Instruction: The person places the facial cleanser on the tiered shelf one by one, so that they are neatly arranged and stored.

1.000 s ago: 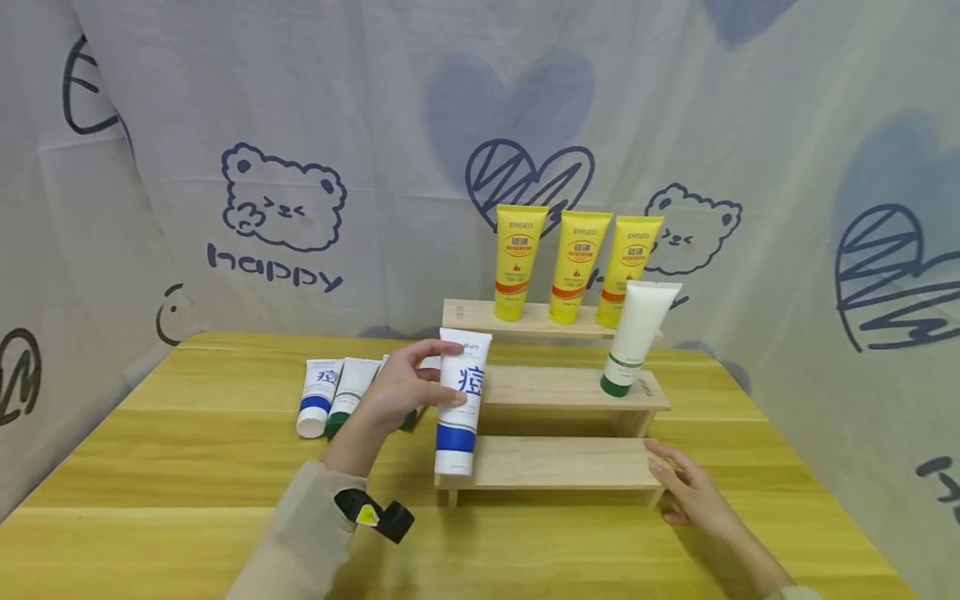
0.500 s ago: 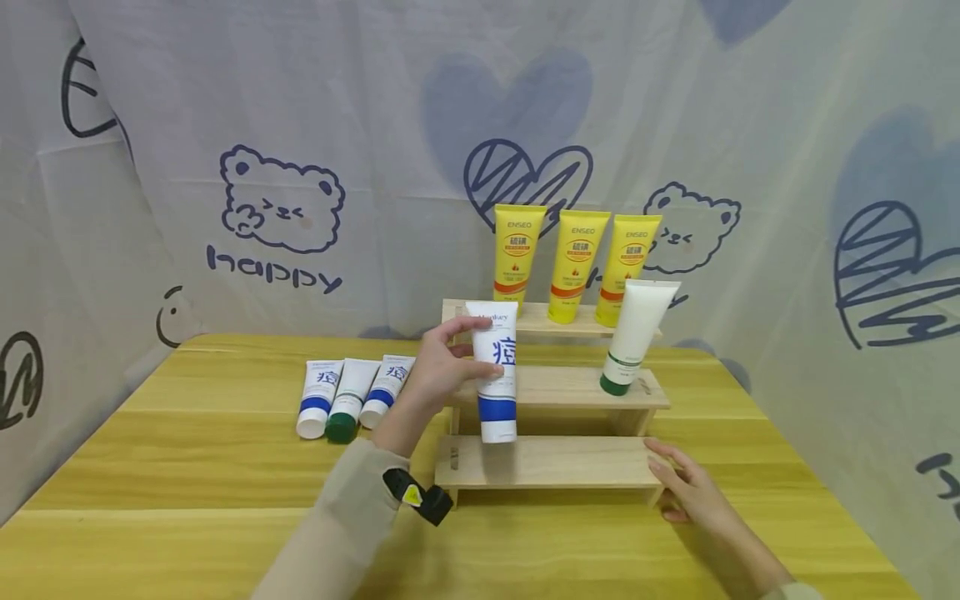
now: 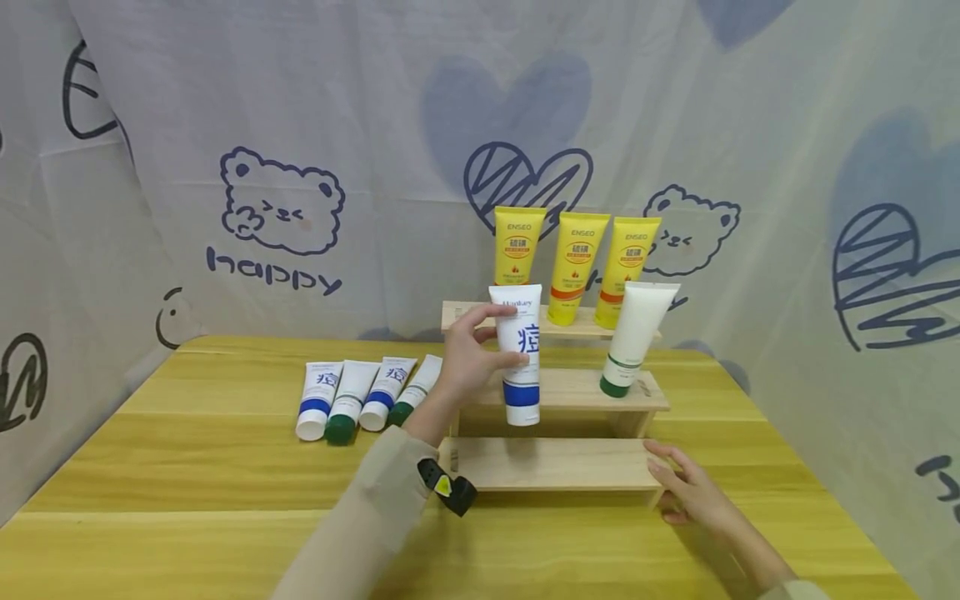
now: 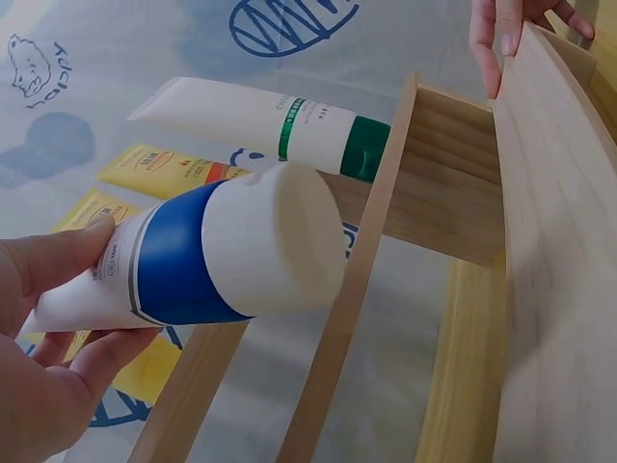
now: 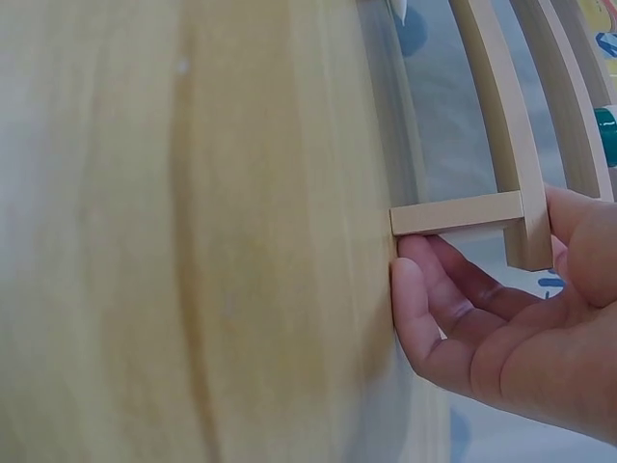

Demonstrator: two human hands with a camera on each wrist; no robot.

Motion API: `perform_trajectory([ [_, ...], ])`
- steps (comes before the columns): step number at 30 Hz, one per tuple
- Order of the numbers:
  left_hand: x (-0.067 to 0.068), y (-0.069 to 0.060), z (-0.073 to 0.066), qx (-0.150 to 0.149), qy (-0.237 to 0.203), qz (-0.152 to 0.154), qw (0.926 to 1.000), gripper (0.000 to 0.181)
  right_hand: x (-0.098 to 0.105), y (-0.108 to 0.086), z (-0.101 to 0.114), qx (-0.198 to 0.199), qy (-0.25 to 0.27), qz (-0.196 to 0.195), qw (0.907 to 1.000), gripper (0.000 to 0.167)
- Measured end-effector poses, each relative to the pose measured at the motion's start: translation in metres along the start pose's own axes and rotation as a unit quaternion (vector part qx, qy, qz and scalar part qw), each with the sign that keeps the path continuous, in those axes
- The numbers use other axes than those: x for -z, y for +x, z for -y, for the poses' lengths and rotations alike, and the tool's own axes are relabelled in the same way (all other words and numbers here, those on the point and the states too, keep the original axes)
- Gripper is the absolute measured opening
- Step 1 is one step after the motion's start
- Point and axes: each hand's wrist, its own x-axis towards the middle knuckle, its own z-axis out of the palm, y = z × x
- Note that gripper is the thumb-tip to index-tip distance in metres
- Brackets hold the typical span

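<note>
1. Pinching a blue-banded tube (image 3: 527, 346) near its upper half, the left hand (image 3: 468, 354) has its thumb and fingers narrowed on the smooth white plastic.
2. This tube is in the air by the stand (image 3: 555, 464), nearly upright, flat crimped end up, round white cap down; in the head view it overlaps the middle step, but whether they touch I cannot tell.
3. The right hand (image 3: 693, 492) grips the right end of the bottom step, its fingers bent by a square-edged leg (image 5: 453, 214).
4. The stand is pale, fine-grained wood: three flat planks, stepped.
5. A green-capped tube (image 3: 636, 337), white and wedge-shaped, stands tilted at the right of the middle step.
6. Three yellow tubes (image 3: 577, 267), with orange bands, stand in a row on the top step.
7. Four lying tubes (image 3: 351, 400), blue-banded and green-capped by turns, rest left of the stand on the surface (image 3: 225, 500), which has streaky yellow wood grain.
8. Behind hangs a creased pale cloth (image 3: 397, 100) printed with hearts and bears.
</note>
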Motion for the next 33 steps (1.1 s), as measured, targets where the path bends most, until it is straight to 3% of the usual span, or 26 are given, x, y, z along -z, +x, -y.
perform_trajectory([
  [5,-0.008,0.004,0.002,-0.077,0.018,0.003,0.9969,0.049,0.0,-0.001,0.001,0.002,0.01,0.015,0.9998,0.054],
  [8,-0.013,0.008,0.003,-0.101,0.017,0.002,0.9947,0.049,0.001,-0.001,0.001,-0.003,0.015,0.025,0.9996,0.055],
  [15,-0.028,0.017,0.002,-0.116,-0.004,0.013,0.9931,0.049,0.003,0.001,-0.001,-0.005,0.022,0.031,0.9993,0.056],
  [20,-0.036,0.009,-0.016,-0.121,0.003,0.007,0.9926,0.045,0.004,0.001,-0.001,-0.001,0.033,0.043,0.9985,0.056],
  [22,-0.038,0.006,-0.022,-0.134,0.012,0.009,0.9909,0.041,0.004,0.001,-0.001,0.0,0.036,0.043,0.9984,0.056],
  [28,-0.047,0.008,-0.018,-0.198,0.024,0.034,0.9793,0.033,0.003,0.0,-0.001,-0.007,0.04,0.038,0.9984,0.056],
  [33,-0.053,0.009,-0.014,-0.218,0.016,0.051,0.9744,0.031,0.003,0.0,-0.002,-0.009,0.042,0.034,0.9985,0.055],
])
